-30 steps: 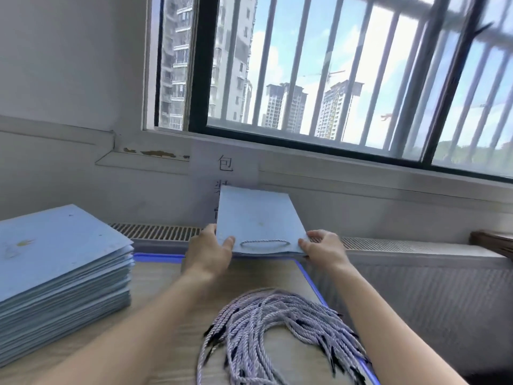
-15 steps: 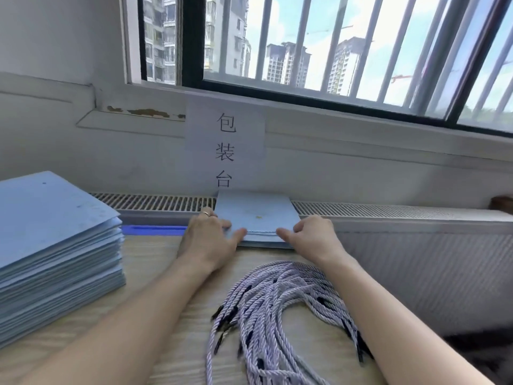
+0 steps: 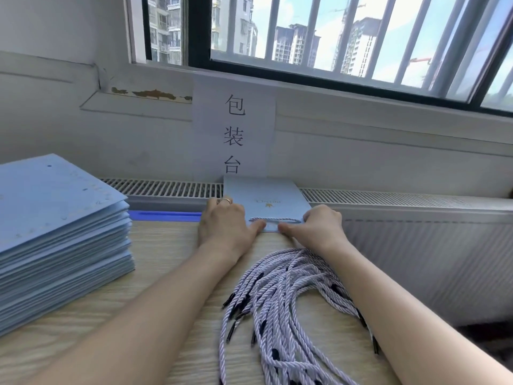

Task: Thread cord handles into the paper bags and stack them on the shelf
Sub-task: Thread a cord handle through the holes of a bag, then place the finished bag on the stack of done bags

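Note:
A light blue paper bag (image 3: 266, 200) lies flat on the grey grille shelf (image 3: 172, 190) under the window, its white cord handle (image 3: 277, 218) showing along the near edge. My left hand (image 3: 226, 225) holds the bag's near left corner, thumb lying along the edge. The near right corner is held by my right hand (image 3: 320, 226), its fingers curled and its thumb pointing inward. A bundle of white twisted cords (image 3: 288, 307) with dark tips lies on the wooden table between my forearms. A tall stack of flat blue bags (image 3: 55, 226) sits at the left.
A paper sign (image 3: 234, 129) with black characters hangs on the wall just behind the bag. A white radiator (image 3: 416, 259) runs below the shelf to the right of the table. A blue strip (image 3: 166, 215) edges the table's far side. Barred window above.
The bag was held tilted above the shelf a second ago and now lies flat on it. Both hands came down with it and closed in toward the middle of its near edge.

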`<action>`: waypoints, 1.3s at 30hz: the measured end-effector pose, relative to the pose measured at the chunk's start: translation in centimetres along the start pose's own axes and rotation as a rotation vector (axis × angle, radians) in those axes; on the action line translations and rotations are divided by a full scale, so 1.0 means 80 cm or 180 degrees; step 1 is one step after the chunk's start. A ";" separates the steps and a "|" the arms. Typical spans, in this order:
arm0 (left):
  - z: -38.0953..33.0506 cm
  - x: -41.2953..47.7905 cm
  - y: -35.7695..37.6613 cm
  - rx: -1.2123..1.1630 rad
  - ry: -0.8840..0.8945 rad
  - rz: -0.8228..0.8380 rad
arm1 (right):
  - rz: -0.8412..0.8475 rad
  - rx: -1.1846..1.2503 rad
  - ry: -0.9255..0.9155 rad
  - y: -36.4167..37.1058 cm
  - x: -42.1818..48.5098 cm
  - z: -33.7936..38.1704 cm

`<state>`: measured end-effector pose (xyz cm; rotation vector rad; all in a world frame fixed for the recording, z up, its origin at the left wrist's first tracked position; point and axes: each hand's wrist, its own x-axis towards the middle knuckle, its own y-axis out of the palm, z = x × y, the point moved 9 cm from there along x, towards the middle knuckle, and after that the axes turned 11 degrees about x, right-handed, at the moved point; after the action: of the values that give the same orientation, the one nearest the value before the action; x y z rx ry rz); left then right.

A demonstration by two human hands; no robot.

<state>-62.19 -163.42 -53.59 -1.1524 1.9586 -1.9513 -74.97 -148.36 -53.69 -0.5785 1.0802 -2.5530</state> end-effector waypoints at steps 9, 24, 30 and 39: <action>0.017 0.001 -0.005 -0.0666 -0.0188 -0.0136 | -0.0077 0.0171 -0.0070 -0.020 0.002 -0.006; 0.041 0.004 -0.009 -0.1095 -0.0175 -0.0176 | 0.0006 0.0692 0.0240 -0.040 0.003 -0.032; 0.038 0.007 -0.006 -0.1123 -0.0118 -0.0124 | 0.0067 0.0915 0.0347 -0.040 0.008 -0.047; 0.039 -0.005 -0.032 -0.1304 -0.0064 -0.0686 | -0.0083 0.0747 -0.0562 -0.093 -0.021 0.026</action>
<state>-59.03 -165.30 -51.86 -1.5274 2.3841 -1.6576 -73.40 -143.98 -47.32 -0.7411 0.7068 -2.5451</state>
